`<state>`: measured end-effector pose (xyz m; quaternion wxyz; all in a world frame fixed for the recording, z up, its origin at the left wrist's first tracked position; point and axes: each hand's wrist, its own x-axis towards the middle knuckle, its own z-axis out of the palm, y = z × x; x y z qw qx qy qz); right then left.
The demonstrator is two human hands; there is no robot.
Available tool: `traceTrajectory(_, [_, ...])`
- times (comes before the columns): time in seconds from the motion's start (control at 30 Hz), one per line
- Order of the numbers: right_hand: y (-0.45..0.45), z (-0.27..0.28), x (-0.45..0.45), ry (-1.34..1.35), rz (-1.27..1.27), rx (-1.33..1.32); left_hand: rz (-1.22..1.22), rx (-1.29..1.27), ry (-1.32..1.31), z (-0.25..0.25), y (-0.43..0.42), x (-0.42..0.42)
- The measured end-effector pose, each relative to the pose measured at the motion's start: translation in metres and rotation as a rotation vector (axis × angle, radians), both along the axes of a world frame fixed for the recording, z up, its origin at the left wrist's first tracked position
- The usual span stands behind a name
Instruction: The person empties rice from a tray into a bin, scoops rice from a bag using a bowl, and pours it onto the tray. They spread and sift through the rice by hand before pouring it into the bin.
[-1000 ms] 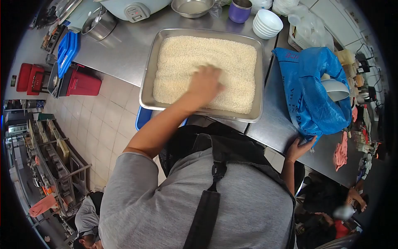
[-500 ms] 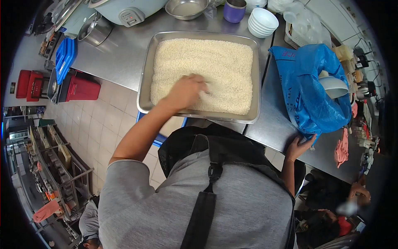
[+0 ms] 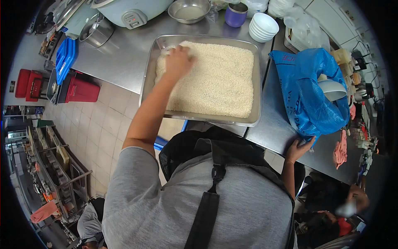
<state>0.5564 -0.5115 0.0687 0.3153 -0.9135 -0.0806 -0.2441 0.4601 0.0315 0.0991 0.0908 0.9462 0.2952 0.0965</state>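
Note:
A metal tray [image 3: 258,99] holds a broad layer of white rice grains [image 3: 219,79]. My left hand [image 3: 179,62] is over the tray's far left corner, at the edge of the rice. Its fingers are partly blurred but look apart, with nothing held. A blue woven sack [image 3: 294,87] printed with letters stands on the table to the right, its top folded open. Inside its mouth sits a white bowl-like scoop [image 3: 333,89]. My right hand [image 3: 299,148] grips the sack's bottom near corner, with the fingertips partly hidden by the plastic.
Behind the tray stand a rice cooker [image 3: 132,16], a metal bowl [image 3: 189,10], a purple cup [image 3: 236,15] and stacked white bowls [image 3: 263,27]. A metal pot [image 3: 96,31] is at far left. A red bin [image 3: 83,88] stands on the floor. Other people are at the lower edges.
My left hand has moved from the near middle of the rice to the far left corner. The rice surface there is smoother and bare tray shows at the left. My right hand stays on the sack.

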Motion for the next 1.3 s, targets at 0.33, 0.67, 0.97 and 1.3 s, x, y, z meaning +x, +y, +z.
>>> traceTrajectory(0.33, [-0.003,-0.002,0.000,0.000,0.000,-0.003,-0.476,-0.467,0.002,0.047,-0.077,-0.037])
traceTrajectory(0.67, [-0.002,-0.001,0.001,-0.020,0.015,0.009,-0.072,0.125,-0.019,0.009,-0.021,-0.054])
traceTrajectory(0.97, [0.000,0.002,0.001,-0.024,0.018,-0.002,-0.399,-0.278,-0.012,0.056,-0.102,0.006])
traceTrajectory(1.3, [-0.003,-0.002,0.001,-0.022,-0.006,-0.007,-0.467,-0.086,-0.034,0.013,-0.082,0.048])
